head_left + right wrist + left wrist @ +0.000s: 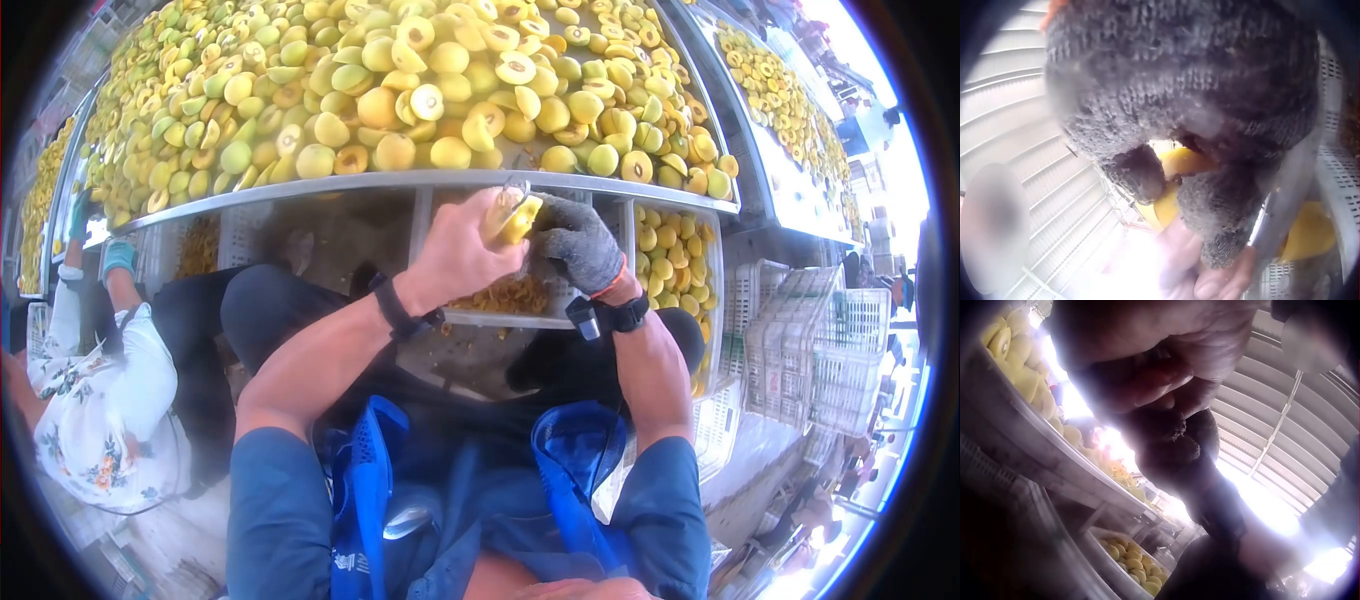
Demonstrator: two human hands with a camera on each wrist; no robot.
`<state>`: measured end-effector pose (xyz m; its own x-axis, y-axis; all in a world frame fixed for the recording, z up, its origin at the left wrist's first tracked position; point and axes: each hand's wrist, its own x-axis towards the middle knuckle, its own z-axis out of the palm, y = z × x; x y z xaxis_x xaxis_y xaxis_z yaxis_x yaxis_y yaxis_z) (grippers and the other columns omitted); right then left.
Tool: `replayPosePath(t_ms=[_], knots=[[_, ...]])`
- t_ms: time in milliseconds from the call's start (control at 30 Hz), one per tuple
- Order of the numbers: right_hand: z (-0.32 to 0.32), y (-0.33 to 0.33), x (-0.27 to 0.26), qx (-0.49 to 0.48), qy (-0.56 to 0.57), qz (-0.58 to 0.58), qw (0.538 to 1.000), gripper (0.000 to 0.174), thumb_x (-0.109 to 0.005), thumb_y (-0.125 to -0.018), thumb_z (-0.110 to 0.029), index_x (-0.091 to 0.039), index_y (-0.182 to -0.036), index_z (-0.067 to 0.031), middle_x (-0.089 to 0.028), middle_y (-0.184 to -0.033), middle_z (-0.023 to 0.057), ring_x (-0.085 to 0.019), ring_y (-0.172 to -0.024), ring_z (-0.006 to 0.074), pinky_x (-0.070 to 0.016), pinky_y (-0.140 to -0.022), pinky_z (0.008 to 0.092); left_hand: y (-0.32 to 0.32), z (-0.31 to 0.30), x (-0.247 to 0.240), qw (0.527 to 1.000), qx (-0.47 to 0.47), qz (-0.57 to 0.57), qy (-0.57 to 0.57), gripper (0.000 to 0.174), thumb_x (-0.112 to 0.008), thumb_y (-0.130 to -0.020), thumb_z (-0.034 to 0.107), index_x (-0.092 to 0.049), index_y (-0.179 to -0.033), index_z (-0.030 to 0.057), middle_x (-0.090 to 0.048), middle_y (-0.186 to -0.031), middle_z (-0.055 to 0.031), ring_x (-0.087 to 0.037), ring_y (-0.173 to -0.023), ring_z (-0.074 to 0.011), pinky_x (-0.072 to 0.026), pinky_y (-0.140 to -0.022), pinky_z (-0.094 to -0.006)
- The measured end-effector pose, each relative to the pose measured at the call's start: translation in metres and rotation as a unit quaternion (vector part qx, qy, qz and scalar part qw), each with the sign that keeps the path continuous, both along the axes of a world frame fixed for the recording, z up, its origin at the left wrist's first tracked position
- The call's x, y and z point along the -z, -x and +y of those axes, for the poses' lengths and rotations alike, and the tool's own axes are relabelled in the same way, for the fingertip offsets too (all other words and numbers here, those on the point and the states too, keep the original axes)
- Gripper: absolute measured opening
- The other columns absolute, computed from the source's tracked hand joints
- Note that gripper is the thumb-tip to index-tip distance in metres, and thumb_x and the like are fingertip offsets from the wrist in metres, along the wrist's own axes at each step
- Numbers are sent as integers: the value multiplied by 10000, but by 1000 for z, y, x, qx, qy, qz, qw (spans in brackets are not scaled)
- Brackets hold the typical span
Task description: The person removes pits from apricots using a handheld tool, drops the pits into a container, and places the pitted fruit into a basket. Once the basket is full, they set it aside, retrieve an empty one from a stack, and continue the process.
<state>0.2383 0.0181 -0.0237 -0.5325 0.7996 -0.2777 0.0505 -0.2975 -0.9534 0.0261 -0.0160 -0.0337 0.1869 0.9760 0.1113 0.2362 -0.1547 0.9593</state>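
Observation:
In the head view, my bare left hand (455,250) grips a yellow peach (520,218) just over the near edge of the sorting table. My right hand (582,245), in a grey knit glove, meets it from the other side with curled fingers. A thin dark metal piece (516,187) shows at the top of the peach. Seen from the right wrist, the yellow flesh (1188,161) shows between gloved fingers (1216,200), with the bare left fingertips (1216,284) just below. In the left wrist view, the left hand (1147,369) is dark and hides the fruit.
Halved peaches, some with pits, cover the metal-edged table (420,183). Below it, a crate of peaches (668,250) stands right of my hands and a bin of scraps (510,297) beneath them. Stacked white crates (800,350) stand at right; another person (110,410) sits at left.

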Motion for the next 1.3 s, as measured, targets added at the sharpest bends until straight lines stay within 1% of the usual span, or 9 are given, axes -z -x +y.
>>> replayPosePath(t_ms=[100, 200, 300, 500, 767, 867, 967, 1133, 1300], knots=[[5, -6, 25, -9, -79, -18, 997, 353, -676, -941, -120, -664, -1279, -17, -699, -1005, 16, -628, -833, 75, -547, -716, 259, 3, 3, 2, 996, 25, -7, -87, 509, -780, -825, 126, -629, -1294, 0, -698, -869, -61, -627, -708, -105, -535, -685, -263], [1, -4, 15, 1, 21, 19, 1000, 350, -675, -953, -128, -663, -1286, -21, -698, -1005, 11, -632, -825, 72, -546, -700, 253, 12, 7, -18, 980, 76, -109, 148, 530, -733, -863, 100, -590, -1365, 8, -660, -817, -40, -551, -581, -67, -456, -536, -222], [-4, 4, 9, 41, 35, 68, 996, 351, -689, -957, -130, -658, -1289, -19, -700, -1007, 11, -635, -820, 73, -543, -687, 249, 20, 9, -18, 944, 98, -216, 229, 563, -699, -904, 110, -527, -1429, 6, -620, -780, -18, -475, -518, -30, -372, -469, -192], [-9, 22, 14, 177, -50, 45, 982, 363, -709, -973, -145, -647, -1306, -17, -716, -1005, 25, -638, -777, 75, -534, -661, 242, 13, 9, -17, 992, 7, -76, 102, 389, -610, -1016, 226, -558, -1317, -14, -611, -745, -21, -487, -518, -37, -391, -473, -208], [-5, 18, 23, 237, -141, -4, 961, 356, -700, -987, -152, -645, -1308, -8, -731, -970, 36, -623, -726, 67, -518, -641, 250, -7, -15, 2, 986, 32, -76, 142, 350, -485, -1109, 341, -567, -980, 26, -560, -656, -11, -478, -484, -61, -385, -460, -239], [-12, 24, 10, 234, -249, -116, 933, 363, -693, -989, -139, -637, -1319, 1, -737, -999, 55, -637, -784, 93, -527, -701, 267, -11, -15, 1, 984, 22, -89, 156, 352, -475, -1114, 335, -545, -943, 35, -538, -636, -3, -472, -473, -67, -379, -449, -248], [-15, 25, 7, 221, -305, -154, 913, 431, -683, -965, -90, -609, -1380, -1, -728, -1190, 154, -706, -1020, 195, -550, -915, 324, -13, -16, -1, 983, 14, -98, 155, 357, -467, -1117, 334, -526, -918, 44, -518, -623, 3, -465, -462, -72, -374, -440, -252], [-20, 31, 12, 246, -346, -157, 892, 423, -672, -964, -79, -606, -1373, 6, -707, -1237, 189, -694, -1104, 237, -528, -971, 346, -20, -21, -2, 979, -12, -103, 175, 400, -487, -1107, 321, -534, -850, 18, -552, -637, -33, -501, -552, -119, -428, -533, -328], [-18, 30, 18, 240, -384, -162, 877, 402, -669, -956, -64, -600, -1344, 15, -706, -1165, 207, -683, -1057, 318, -526, -940, 396, -28, -23, 14, 984, -9, -128, 123, 358, -470, -1117, 312, -518, -877, 51, -454, -607, 32, -417, -486, -57, -334, -444, -257]])
